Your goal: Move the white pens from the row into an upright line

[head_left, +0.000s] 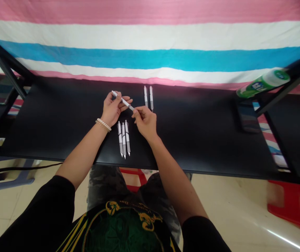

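A white pen [125,102] with a grey grip is held slantwise between my two hands, above the black table. My left hand [112,109] pinches its upper white end between thumb and fingers, the other fingers extended beneath it. The fingers of my right hand [146,120] close on the grey tip end. Three like pens [123,139] lie side by side below the hands, tips toward me. Beyond my right hand lie two more white pens [148,97], their lower ends partly hidden by it.
The black table [205,133] runs across, with a striped cloth [150,58] behind. At right, a green-and-white canister [262,83] stands by a black metal frame and a dark phone-like slab [248,117]. Red stools [294,206] are below, and a black cable [21,168] hangs at left.
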Demonstrator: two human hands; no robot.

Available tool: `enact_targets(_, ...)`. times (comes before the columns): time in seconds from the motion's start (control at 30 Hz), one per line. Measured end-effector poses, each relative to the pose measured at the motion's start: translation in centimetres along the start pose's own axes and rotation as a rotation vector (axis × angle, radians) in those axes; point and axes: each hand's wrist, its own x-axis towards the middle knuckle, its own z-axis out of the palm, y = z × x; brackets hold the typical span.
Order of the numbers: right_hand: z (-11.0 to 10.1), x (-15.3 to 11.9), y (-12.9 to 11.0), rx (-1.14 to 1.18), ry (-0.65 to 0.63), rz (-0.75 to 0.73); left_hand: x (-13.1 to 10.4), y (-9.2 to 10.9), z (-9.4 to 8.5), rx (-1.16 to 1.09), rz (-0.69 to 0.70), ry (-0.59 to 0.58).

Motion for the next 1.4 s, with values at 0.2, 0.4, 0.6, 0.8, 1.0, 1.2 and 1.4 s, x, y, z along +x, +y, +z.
enact_targets(0.2, 0.11, 0.09, 0.3, 0.028, -0.005, 0.014, 0.17, -0.1, -0.09, -0.017, 0.027, 0.025)
enact_targets(0.4, 0.23, 0.19, 0.61, 0.038, -0.022, 0.022, 0.21, -0.06, -0.16, -0.022, 0.028, 0.038)
enact_targets(0.6, 0.31, 0.2, 0.95, 0.067, -0.053, 0.016, 0.3, -0.16, -0.27, -0.011, 0.05, 0.019)
enact_targets(0.8, 0.21, 0.11, 0.72, 0.082, -0.072, 0.024, 0.24, -0.01, -0.12, -0.005, 0.035, 0.056)
enact_targets(1.0, 0.24, 0.11, 0.83, 0.092, -0.025, 0.028, 0.35, -0.16, -0.31, -0.032, 0.052, 0.034)
enact_targets(1.2, 0.26, 0.11, 0.99, 0.126, -0.043, 0.014, 0.52, -0.4, -0.52, -0.023, 0.063, 0.024)
enact_targets(1.4, 0.23, 0.12, 0.81, 0.119, -0.07, 0.005, 0.57, -0.51, -0.67, -0.02, 0.081, -0.005)
